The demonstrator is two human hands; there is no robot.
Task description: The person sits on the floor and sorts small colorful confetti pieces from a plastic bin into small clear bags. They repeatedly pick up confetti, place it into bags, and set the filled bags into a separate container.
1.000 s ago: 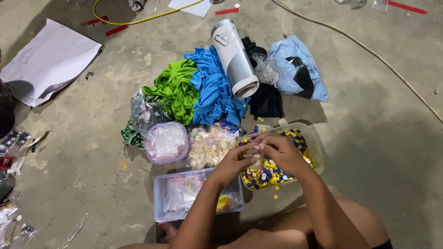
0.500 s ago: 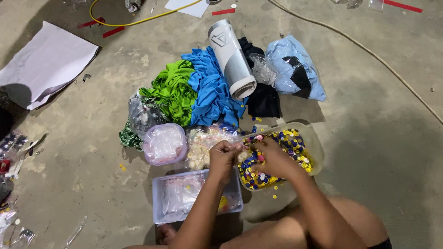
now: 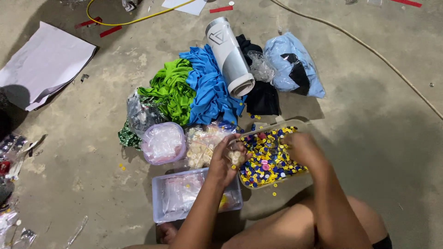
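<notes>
The left hand (image 3: 224, 159) is curled narrowly around a small clear bag of pale buttons (image 3: 238, 157), holding it at the near-left edge of a clear tray of mixed buttons (image 3: 270, 159). The right hand (image 3: 300, 148) hovers over the tray's right half, fingers bent downward toward the yellow, blue and pink buttons; whether it pinches anything cannot be told. The tray lies on the floor just in front of the person's bare knees.

Just left of the left hand sits a clear bag of cream buttons (image 3: 203, 145), and beside that a round, pinkish plastic bag (image 3: 164, 143). Below the left forearm stands a clear rectangular box (image 3: 177, 196) with plastic packets inside. A few loose yellow buttons are scattered on the floor around the tray and the box.

Behind these lies a heap of cloth: bright green fabric (image 3: 170, 92), blue fabric (image 3: 210, 87), black fabric (image 3: 263, 97) and a dark patterned piece in plastic (image 3: 140, 115). A white roll (image 3: 229, 57) rests tilted across the heap, and a clear bag with light blue and black cloth (image 3: 293, 64) lies to the right.

The surface is a bare, stained concrete floor (image 3: 378, 120). A white sheet of paper (image 3: 44, 62) lies at far left, a yellow cable (image 3: 134, 20) and red strips at the top, and a pale cord (image 3: 369, 46) runs across the upper right.
</notes>
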